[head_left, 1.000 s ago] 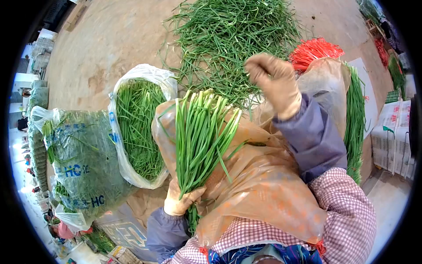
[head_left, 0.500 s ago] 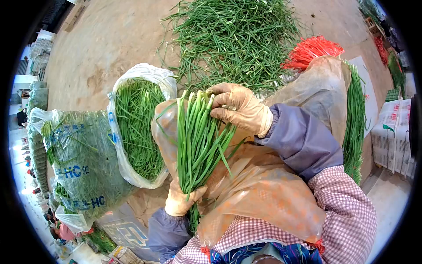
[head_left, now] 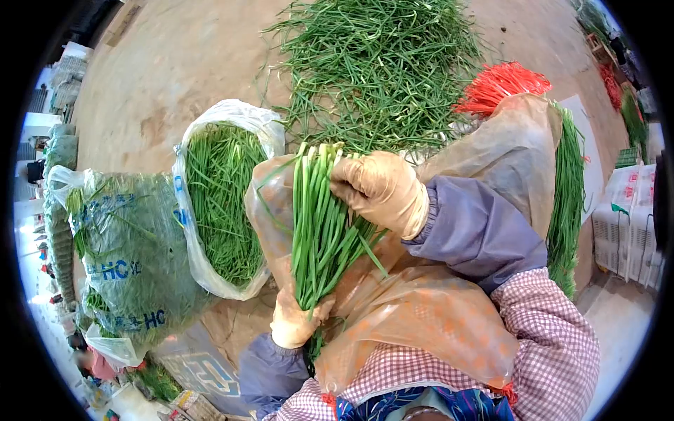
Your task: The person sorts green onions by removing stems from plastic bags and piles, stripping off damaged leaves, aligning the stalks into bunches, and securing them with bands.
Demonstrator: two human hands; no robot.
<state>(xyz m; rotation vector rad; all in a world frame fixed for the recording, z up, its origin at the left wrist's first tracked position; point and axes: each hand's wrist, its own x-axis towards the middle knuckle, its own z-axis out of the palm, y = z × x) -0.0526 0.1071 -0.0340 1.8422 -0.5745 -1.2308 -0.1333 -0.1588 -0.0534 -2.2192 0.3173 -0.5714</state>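
My gloved left hand (head_left: pixel 296 319) is closed round the lower part of a bunch of long green stalks that look like chives (head_left: pixel 323 224), holding it upright over my lap. The pale cut ends fan out at the top. At the upper right side of the bunch, my gloved right hand (head_left: pixel 385 193) has its fingers curled in against the stalks near those ends. Its fingertips are partly hidden, and the stalks there seem pinched. A translucent plastic apron (head_left: pixel 421 316) covers my lap beneath the bunch.
A pile of loose green stalks (head_left: pixel 379 70) lies on the floor ahead. Red ties (head_left: pixel 502 85) lie beside it. To the left are an open bag of greens (head_left: pixel 228 210) and a full printed bag (head_left: pixel 126 259). More greens (head_left: pixel 567 203) and white crates (head_left: pixel 628 224) stand at the right.
My right hand has turned and moved slightly down, its fingers curling in from a looser spread to close against the stalks. My left hand still grips the bunch, shifted slightly right in view.
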